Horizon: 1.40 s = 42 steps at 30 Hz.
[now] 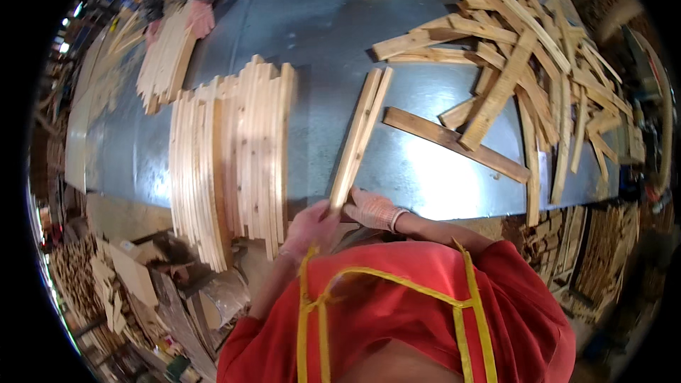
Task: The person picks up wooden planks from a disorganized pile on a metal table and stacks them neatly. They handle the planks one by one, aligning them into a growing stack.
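The fingers of your left hand [311, 230] are closed around the near end of a pair of pale strips [359, 131], and the fingers of your right hand [374, 210] hold the same end from its right side. Neither hand is clearly nearer. From the fingers, the pair goes away from you, its long axis leaning a little to the right at the far end. Whether this far end touches the bench [312, 42], I cannot tell. The two strips are straight, slender, of light wood with small knots; your gloves look knitted.

To the left of the pair stands a row of similar strips [259, 142], close together, with uneven ends. To its right lies a brown board [457, 143], flat and slanting. Further to the right is a pile of rough boards [502, 89], crossing one another. Beyond the pair, far to the left, a co-worker's gloved hands [201, 20] touch a bundle of strips [169, 53]. The bench is smooth, grey and shiny.
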{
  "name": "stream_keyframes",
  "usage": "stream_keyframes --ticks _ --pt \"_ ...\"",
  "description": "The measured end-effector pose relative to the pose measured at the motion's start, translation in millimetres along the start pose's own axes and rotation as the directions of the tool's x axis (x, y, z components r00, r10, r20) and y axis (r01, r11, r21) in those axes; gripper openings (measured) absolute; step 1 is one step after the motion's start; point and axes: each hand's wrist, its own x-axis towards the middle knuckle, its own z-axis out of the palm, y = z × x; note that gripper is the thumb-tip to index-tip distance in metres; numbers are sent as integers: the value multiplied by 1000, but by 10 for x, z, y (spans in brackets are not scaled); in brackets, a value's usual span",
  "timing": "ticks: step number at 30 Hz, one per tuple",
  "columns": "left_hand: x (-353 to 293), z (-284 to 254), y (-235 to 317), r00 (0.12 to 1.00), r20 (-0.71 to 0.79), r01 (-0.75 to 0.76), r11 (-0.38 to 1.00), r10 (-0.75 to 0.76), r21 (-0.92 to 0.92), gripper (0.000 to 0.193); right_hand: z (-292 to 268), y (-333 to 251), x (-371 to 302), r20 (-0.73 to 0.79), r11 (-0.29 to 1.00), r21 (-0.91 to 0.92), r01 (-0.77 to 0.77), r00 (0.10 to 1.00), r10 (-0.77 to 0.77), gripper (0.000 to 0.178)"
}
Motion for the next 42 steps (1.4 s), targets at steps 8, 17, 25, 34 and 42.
stream_keyframes --ticks 8,17,25,34,42 --pt "888 215 298 879 -469 137 900 82 415 55 -1790 1626 215 -699 724 -654 -218 541 -468 46" --pt "422 1 -554 438 -806 348 751 399 561 71 -2412 2093 64 -784 587 613 529 502 366 64" --pt "351 312 672 876 -298 -214 859 380 466 97 -918 936 164 -541 379 793 477 837 79 37" --pt "190 198 -91 546 -514 -192 696 661 692 42 -1089 819 -400 -654 965 -251 82 720 -231 68" --pt "475 286 -944 545 -638 149 687 543 712 81 -1821 1953 -937 -673 774 -423 -470 735 79 71"
